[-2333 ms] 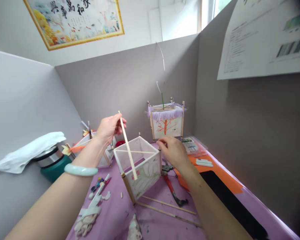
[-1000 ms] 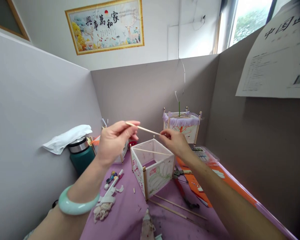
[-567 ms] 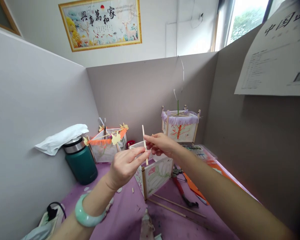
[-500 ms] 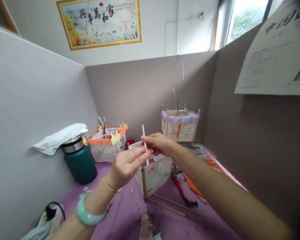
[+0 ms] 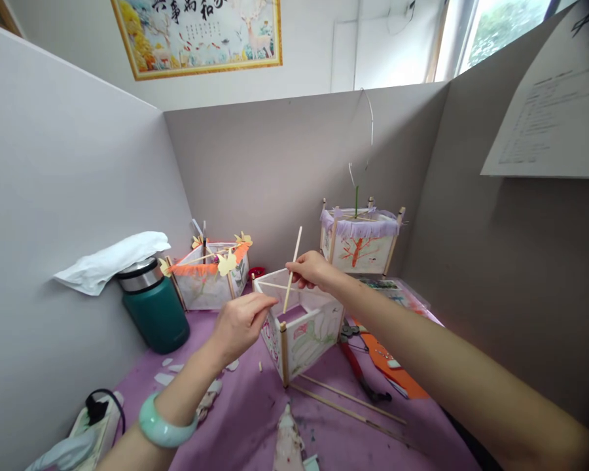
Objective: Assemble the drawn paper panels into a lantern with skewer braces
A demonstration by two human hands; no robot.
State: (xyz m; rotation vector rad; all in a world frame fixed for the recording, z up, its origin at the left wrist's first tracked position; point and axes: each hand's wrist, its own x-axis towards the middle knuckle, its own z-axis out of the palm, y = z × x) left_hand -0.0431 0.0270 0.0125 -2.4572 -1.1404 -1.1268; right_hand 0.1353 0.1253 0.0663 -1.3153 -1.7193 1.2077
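Note:
Between the fingertips of my right hand (image 5: 310, 269) is a thin wooden stick (image 5: 296, 255), tilted, its lower end over the opening of a paper lantern box (image 5: 314, 337). This box has wooden corner posts and painted white sides. My left hand (image 5: 243, 324), with a pale green bangle (image 5: 164, 425) on the wrist, is at the box's left rim. Its thumb and fingers are pressed together; whether they hold anything or touch the rim I cannot tell. Two longer sticks (image 5: 348, 405) lie on the purple cloth in front of the box.
A green bottle (image 5: 154, 317) stands left, beside an orange-trimmed lantern (image 5: 203, 291). Behind right is a purple-fringed lantern (image 5: 360, 248) with a wire above. Red-handled pliers (image 5: 356, 366) and orange sheets (image 5: 397, 373) lie right. A glue bottle (image 5: 287, 441) is in front; grey partitions (image 5: 294, 163) enclose the table.
My left hand has come off the wooden stick and moved left and down. My right hand alone holds the stick, which now leans the other way. The view has shifted slightly.

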